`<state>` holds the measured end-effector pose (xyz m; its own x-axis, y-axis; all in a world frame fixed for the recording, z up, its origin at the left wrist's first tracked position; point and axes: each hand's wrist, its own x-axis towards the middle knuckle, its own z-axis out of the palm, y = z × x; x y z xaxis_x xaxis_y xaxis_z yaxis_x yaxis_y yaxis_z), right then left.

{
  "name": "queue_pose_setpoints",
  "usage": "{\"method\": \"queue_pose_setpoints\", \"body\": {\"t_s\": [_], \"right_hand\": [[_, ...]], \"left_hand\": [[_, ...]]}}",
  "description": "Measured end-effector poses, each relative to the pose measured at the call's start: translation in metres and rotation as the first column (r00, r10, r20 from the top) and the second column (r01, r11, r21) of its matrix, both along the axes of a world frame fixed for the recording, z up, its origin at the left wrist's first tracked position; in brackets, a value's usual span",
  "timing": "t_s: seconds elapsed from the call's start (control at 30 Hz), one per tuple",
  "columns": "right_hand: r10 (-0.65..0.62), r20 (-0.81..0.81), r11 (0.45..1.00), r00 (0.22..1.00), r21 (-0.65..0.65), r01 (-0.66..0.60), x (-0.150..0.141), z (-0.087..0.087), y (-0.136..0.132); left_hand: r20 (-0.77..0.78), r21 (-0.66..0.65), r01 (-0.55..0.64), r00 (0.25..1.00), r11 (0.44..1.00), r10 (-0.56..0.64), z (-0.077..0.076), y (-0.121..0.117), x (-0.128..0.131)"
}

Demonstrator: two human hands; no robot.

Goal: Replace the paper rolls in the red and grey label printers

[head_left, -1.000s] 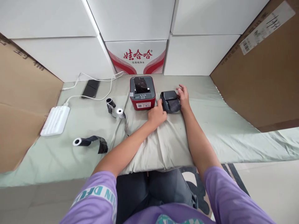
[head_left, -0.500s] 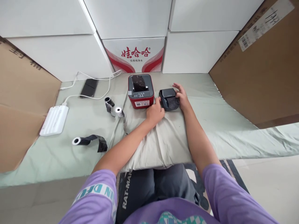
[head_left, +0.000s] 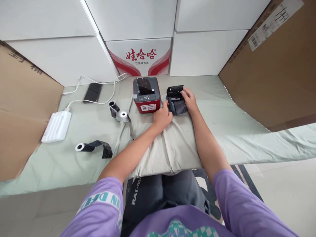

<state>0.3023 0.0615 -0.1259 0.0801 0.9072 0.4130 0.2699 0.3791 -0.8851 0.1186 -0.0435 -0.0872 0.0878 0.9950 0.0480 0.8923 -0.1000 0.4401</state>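
A small black portable printer (head_left: pixel 178 108) sits on the cloth with its lid (head_left: pixel 175 89) raised at the back and its inside showing. My right hand (head_left: pixel 190 101) grips the printer's right side, its fingers by the raised lid. On the opposite side my left hand (head_left: pixel 163 116) is curled, thumb and finger pressed against the printer's left edge. Close to my left hand stands a red and grey label printer (head_left: pixel 147 95) with a dark strip on its top.
Left of the printers lie a dark ribbon roll (head_left: pixel 114 107), a white-cored roll (head_left: pixel 124 116) and another unwound roll (head_left: pixel 80 147). A white power bank (head_left: pixel 57 126), its cable and a black phone (head_left: pixel 92 92) are farther left. Cardboard boxes (head_left: pixel 276 72) and white boxes (head_left: pixel 197 52) wall the table.
The small printer's lid has swung up and back, baring its inside. My right hand has shifted slightly while my left stays at the printer's edge. The whole view has moved a little.
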Motion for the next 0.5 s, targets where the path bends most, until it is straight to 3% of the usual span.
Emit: {"method": "queue_pose_setpoints", "body": {"t_s": [0.23,0.5], "right_hand": [[0.053,0.041,0.999,0.998,-0.013,-0.053,-0.0028,0.0101,-0.0091],[0.067,0.084,0.998,0.994,0.015,-0.068,0.0003,0.0064,-0.0073]], "left_hand": [[0.019,0.025,0.009,1.000,1.000,-0.009,-0.0018,0.0001,0.0000],[0.014,0.023,0.012,1.000,1.000,-0.013,-0.0001,0.0000,0.0003]]}}
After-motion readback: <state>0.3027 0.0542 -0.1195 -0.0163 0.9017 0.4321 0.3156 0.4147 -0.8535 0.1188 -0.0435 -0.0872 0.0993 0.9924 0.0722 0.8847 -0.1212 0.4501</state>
